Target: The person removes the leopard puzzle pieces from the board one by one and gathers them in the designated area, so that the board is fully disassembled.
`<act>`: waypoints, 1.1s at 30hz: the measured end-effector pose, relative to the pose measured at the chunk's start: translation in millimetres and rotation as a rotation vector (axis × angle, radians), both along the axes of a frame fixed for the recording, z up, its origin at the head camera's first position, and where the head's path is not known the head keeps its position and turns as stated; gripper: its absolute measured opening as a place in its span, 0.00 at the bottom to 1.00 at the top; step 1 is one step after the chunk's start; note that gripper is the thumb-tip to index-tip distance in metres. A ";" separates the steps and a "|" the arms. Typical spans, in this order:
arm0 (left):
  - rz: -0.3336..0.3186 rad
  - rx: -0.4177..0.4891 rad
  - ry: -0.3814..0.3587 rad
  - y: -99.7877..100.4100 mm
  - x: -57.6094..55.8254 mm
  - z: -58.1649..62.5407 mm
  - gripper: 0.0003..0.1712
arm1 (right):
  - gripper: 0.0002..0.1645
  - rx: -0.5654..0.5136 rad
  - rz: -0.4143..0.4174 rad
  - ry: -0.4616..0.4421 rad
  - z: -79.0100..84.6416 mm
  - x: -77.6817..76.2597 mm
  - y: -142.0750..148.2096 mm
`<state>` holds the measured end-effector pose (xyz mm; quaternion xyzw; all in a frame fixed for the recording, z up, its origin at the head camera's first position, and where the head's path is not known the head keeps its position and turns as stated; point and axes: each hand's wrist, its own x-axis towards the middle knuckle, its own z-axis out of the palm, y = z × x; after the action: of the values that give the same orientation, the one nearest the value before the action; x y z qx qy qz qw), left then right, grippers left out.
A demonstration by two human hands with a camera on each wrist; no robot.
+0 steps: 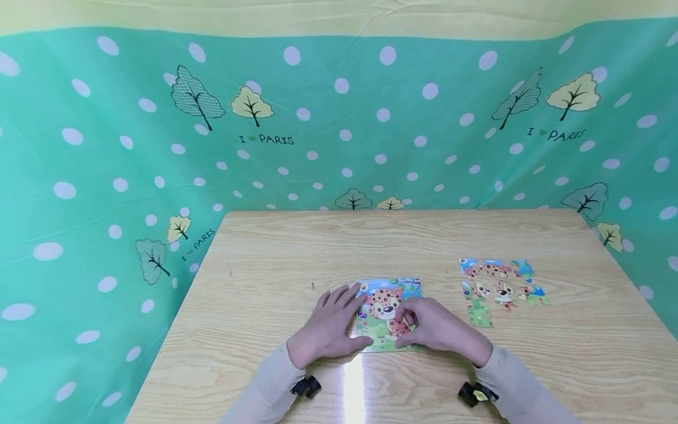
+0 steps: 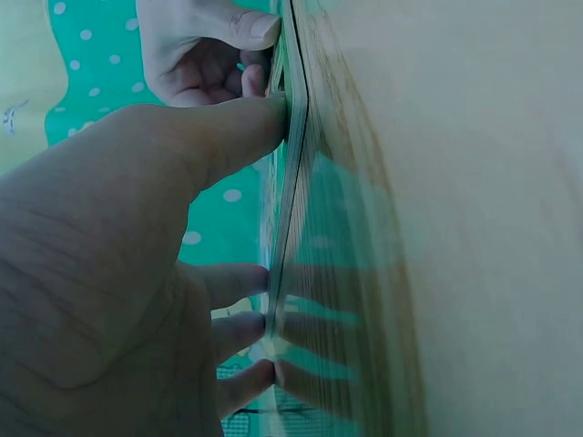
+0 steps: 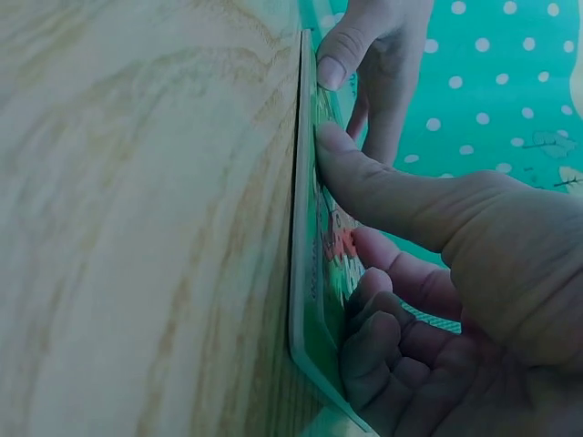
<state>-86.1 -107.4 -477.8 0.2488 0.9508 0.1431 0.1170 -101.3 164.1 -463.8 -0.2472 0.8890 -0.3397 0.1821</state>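
Note:
A jigsaw puzzle board (image 1: 378, 347) with a spotted leopard cub picture lies flat on the wooden table. My left hand (image 1: 331, 327) rests at its left side, fingers spread, thumb on the lower left edge. In the left wrist view the left thumb (image 2: 237, 127) touches the board's rim. Over the picture's lower right is my right hand (image 1: 436, 324), its thumb and index finger touching the surface some way apart. The right wrist view shows its other fingers (image 3: 373, 350) curled beside the board (image 3: 301, 273). Whether a piece is pinched there, I cannot tell.
To the right lie several loose puzzle pieces (image 1: 481, 315), partly joined into a similar leopard picture with gaps. The wooden table (image 1: 254, 259) reaches back to a green dotted curtain (image 1: 328, 118). Black straps with small devices (image 1: 306, 387) sit on both sleeves.

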 end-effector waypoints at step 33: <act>-0.010 0.001 -0.003 -1.1 -0.9 0.6 0.55 | 0.09 -0.097 -0.032 -0.021 -8.1 -7.6 10.1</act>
<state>-87.1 -108.5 -477.1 0.2532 0.9493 0.1436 0.1190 -108.8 174.2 -471.9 -0.2378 0.8735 -0.3876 0.1739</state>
